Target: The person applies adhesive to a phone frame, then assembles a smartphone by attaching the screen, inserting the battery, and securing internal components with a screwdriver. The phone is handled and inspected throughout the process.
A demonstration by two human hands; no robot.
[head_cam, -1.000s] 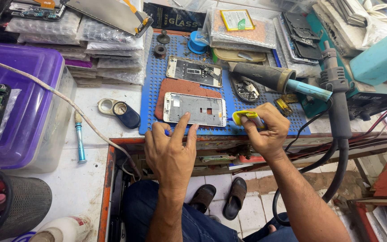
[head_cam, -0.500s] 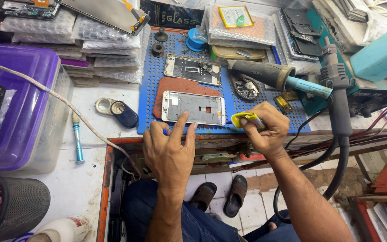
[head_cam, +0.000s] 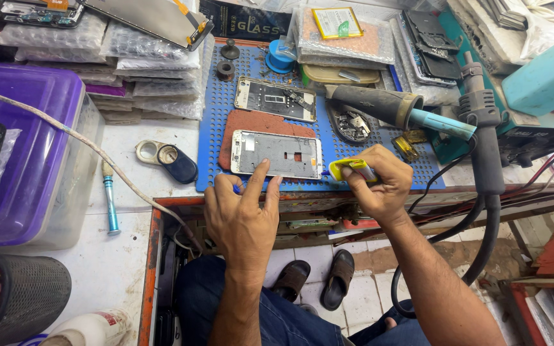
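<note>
Left of the fingers, a dark oval magnifier loupe (head_cam: pixel 171 160) lies on the white bench. The left hand (head_cam: pixel 242 218) spreads open, one fingertip touching the lower edge of the silver rectangular phone frame (head_cam: pixel 277 154) on the blue perforated mat (head_cam: pixel 216 134). Just right of it, the right hand (head_cam: pixel 379 186) closes round a yellow-handled small tool (head_cam: pixel 349 169).

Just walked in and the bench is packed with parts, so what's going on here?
A person sits at a repair bench. Their left hand steadies a bare phone frame lying on a blue perforated mat, fingertips on its lower edge. Their right hand grips a small yellow-handled tool beside the frame. A second phone frame and a hot-air handpiece lie further back.
</note>
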